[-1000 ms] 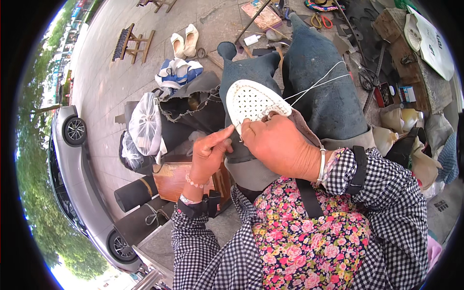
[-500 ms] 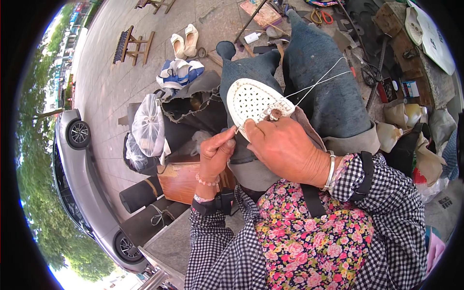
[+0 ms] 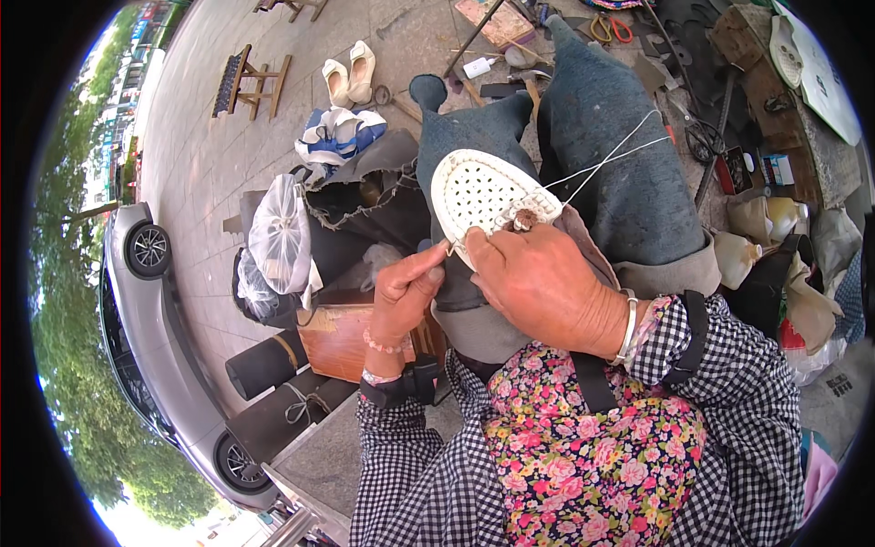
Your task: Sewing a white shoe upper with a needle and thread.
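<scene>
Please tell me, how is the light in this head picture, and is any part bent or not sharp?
Head view: bright daylight, hard and even; the white perforated sole nearly glares, while the right hand and left hand stay sharp. Head view: fisheye bends the grey car and pavement toward the black rim. Head view: the trees at the left edge look soft.

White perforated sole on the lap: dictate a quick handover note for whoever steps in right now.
Left hand: fingertips pinched at the near edge of the white perforated sole, grip shut there.
Right hand: clamped over the sole's near end, steadying it on the lap.
White thread: two strands run from the sole up to the right.
Done: thread is already in the sole.
Left: cannot tell how much of the edge remains unstitched.
</scene>
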Tool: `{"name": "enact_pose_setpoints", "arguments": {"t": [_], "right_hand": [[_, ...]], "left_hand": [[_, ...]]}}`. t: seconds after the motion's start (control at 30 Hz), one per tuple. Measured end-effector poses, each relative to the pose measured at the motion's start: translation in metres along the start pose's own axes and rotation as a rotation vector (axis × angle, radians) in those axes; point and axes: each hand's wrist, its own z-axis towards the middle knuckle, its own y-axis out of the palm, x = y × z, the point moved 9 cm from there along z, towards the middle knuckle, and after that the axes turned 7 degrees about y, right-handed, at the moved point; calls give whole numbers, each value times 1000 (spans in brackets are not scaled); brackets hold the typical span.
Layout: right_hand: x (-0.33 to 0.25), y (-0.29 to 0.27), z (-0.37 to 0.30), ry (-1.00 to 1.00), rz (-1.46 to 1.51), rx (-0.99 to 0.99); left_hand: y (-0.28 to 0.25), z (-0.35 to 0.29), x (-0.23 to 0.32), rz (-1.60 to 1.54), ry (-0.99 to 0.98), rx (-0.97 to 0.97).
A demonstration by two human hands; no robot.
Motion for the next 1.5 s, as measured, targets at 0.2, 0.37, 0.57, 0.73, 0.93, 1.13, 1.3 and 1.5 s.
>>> {"name": "enact_pose_setpoints", "arguments": {"t": [0.2,0.37,0.57,0.73,0.93,1.13,1.3,1.5], "right_hand": [[0,0,-1,-24,-43,57],[-3,4,1,-55,-67,50],[-5,1,2,-73,-88,29],[-8,4,3,-72,-89,23],[-1,4,1,-14,22,30],[1,4,2,18,57,17],[0,2,2,47,52,-13],[3,8,3,1,32,-12]], "left_hand": [[-3,1,5,121,-81,-20],[0,0,24,279,-89,25],[3,-5,28,348,-56,51],[-2,-22,-8,-3,-199,130],[1,-14,2,115,-110,94],[0,-18,-12,-71,-222,118],[2,-15,-9,-89,-151,119],[5,-9,8,173,-93,105]]}}
